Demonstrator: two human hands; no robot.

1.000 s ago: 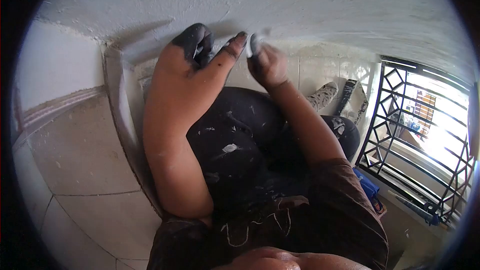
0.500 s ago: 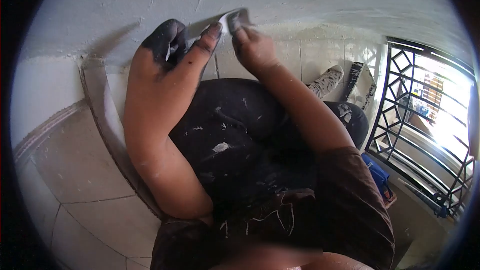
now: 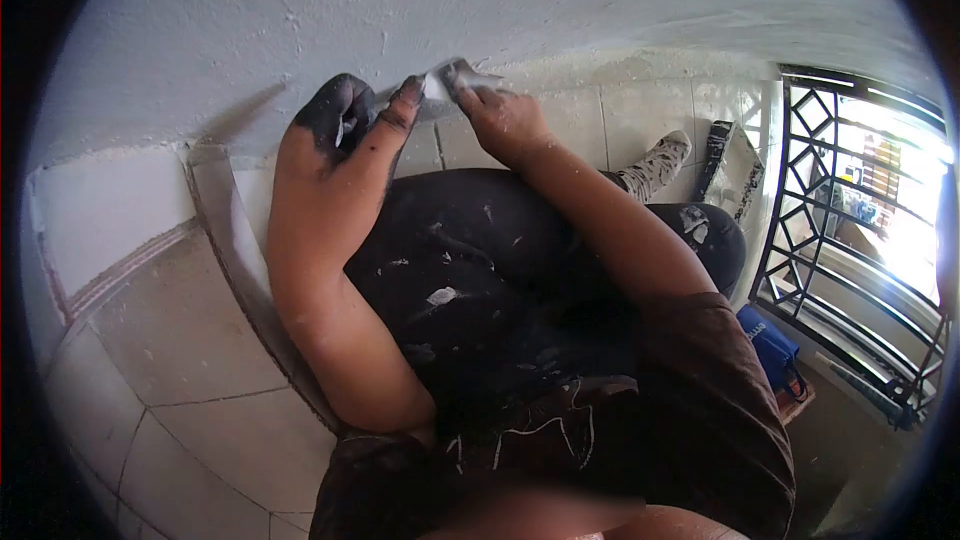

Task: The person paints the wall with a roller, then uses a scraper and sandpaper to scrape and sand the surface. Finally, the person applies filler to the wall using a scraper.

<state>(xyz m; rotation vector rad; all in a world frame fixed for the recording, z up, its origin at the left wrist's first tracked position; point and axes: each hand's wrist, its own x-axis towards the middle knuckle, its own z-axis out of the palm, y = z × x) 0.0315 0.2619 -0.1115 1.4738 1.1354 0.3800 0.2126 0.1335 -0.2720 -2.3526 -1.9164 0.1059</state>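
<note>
My left hand (image 3: pixel 335 160), its fingers and thumb stained black, is curled near the base of the grey wall (image 3: pixel 300 35). Something pale shows at its thumb tip, too small to name. To its right, my right hand (image 3: pixel 505 125) grips a grey flat tool (image 3: pixel 457 75) that looks like a scraper, close to the thumb of my left hand. The tool lies near the wall's lower edge, above the white tiles (image 3: pixel 575 120). What the curled left fingers hold is hidden.
A white, black-smeared tray-like object (image 3: pixel 740 165) is beyond my sock-covered foot (image 3: pixel 660 165). A black metal grille (image 3: pixel 800 210) covers the bright opening at right, with a blue bag (image 3: pixel 770 345) below it. A raised edge (image 3: pixel 235 250) runs along the floor at left.
The view has shifted a little, and both hands appear lower in it. The flat tool in my right hand has moved down and slightly left, closer to my left thumb.
</note>
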